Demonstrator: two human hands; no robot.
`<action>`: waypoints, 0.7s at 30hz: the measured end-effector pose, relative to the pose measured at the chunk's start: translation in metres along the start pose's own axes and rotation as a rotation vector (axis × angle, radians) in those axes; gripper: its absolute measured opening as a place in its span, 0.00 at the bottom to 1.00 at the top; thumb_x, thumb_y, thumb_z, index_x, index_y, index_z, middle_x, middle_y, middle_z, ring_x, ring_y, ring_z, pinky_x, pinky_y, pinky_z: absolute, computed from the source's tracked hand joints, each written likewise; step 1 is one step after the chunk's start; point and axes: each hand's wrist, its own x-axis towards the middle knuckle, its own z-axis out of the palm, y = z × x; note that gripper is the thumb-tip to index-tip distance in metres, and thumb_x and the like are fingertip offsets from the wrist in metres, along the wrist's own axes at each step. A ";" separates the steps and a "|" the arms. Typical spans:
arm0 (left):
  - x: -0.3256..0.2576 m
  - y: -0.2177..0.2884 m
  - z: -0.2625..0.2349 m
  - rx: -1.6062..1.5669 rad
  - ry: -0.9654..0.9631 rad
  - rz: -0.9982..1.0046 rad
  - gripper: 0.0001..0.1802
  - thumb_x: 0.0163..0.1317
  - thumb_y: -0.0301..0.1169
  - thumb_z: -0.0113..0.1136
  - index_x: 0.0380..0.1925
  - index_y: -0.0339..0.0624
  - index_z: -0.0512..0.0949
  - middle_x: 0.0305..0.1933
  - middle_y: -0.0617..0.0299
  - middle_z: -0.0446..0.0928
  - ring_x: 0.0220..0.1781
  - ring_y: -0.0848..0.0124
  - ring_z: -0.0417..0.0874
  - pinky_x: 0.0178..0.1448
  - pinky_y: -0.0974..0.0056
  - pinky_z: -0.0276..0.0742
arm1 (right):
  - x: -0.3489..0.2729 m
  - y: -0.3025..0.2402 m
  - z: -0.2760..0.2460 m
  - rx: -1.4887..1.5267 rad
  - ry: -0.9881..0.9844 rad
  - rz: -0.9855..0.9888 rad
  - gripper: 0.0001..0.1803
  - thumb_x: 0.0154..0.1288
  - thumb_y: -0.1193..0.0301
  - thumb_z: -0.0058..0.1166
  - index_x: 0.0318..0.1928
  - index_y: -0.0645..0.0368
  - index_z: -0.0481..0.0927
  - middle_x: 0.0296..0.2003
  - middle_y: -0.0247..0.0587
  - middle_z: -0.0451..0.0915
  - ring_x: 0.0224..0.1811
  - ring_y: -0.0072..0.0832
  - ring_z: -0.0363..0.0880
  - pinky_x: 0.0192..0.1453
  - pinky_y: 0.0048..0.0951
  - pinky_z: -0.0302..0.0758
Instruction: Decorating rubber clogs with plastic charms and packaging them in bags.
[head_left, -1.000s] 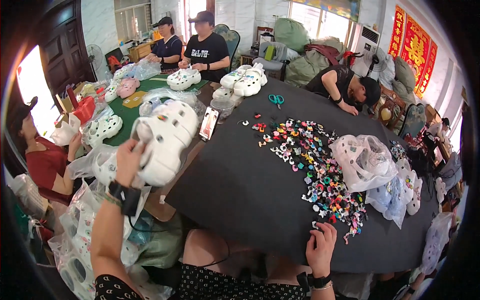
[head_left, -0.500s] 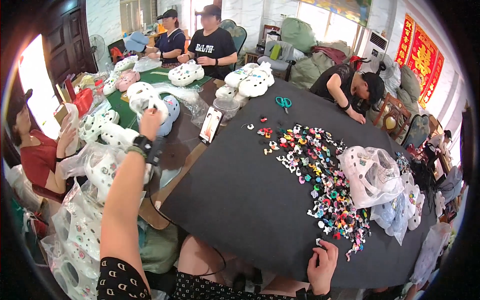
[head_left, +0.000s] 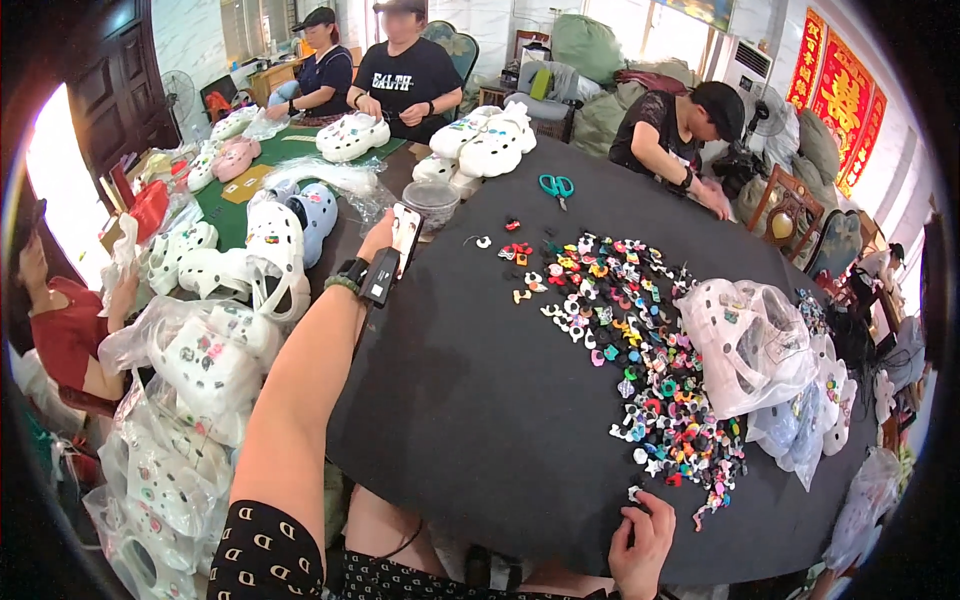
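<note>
At the left edge of the black-covered table my left hand (head_left: pixel 376 242) is closed at the side of a phone (head_left: pixel 405 232) with a lit screen. Its fingertips are partly hidden by the phone. Near the front edge my right hand (head_left: pixel 645 540) pinches a small white shoe charm (head_left: pixel 634 493) between thumb and forefinger. Just beyond that hand lies a long heap of mixed, colourful shoe charms (head_left: pixel 650 350). A white clog (head_left: pixel 274 240) with a few charms on it stands on the left, near my left forearm, beside a light blue clog (head_left: pixel 318 215).
Teal scissors (head_left: pixel 556 187) lie on the far side of the table. Bagged white clogs (head_left: pixel 745 345) stand right of the heap. More bagged clogs (head_left: pixel 205 365) are piled at the left. A round clear tub (head_left: pixel 432 203) stands beyond the phone. Several people sit around the tables.
My left hand has let go of the white clog, which now stands among the others, and has moved right to the phone. My right hand stays near the front edge with the charm.
</note>
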 end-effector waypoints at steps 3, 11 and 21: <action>0.031 -0.005 -0.008 -0.046 -0.014 0.034 0.35 0.70 0.63 0.39 0.57 0.45 0.71 0.48 0.52 0.80 0.46 0.60 0.81 0.52 0.53 0.76 | -0.001 0.001 0.002 0.013 -0.016 0.061 0.12 0.49 0.86 0.53 0.36 0.64 0.77 0.48 0.52 0.76 0.49 0.49 0.75 0.54 0.44 0.71; -0.027 0.028 -0.018 -0.321 -0.185 0.296 0.31 0.71 0.57 0.45 0.59 0.43 0.68 0.55 0.49 0.78 0.56 0.58 0.77 0.60 0.51 0.71 | 0.000 -0.002 0.000 0.020 -0.009 0.053 0.11 0.50 0.86 0.53 0.36 0.64 0.77 0.47 0.51 0.76 0.50 0.49 0.75 0.55 0.44 0.71; -0.057 0.036 -0.092 0.006 -0.002 0.136 0.28 0.70 0.53 0.49 0.58 0.44 0.71 0.52 0.55 0.79 0.50 0.62 0.79 0.52 0.57 0.74 | -0.002 -0.003 -0.001 0.013 0.014 0.024 0.10 0.51 0.85 0.53 0.36 0.63 0.77 0.47 0.50 0.76 0.50 0.49 0.75 0.55 0.44 0.71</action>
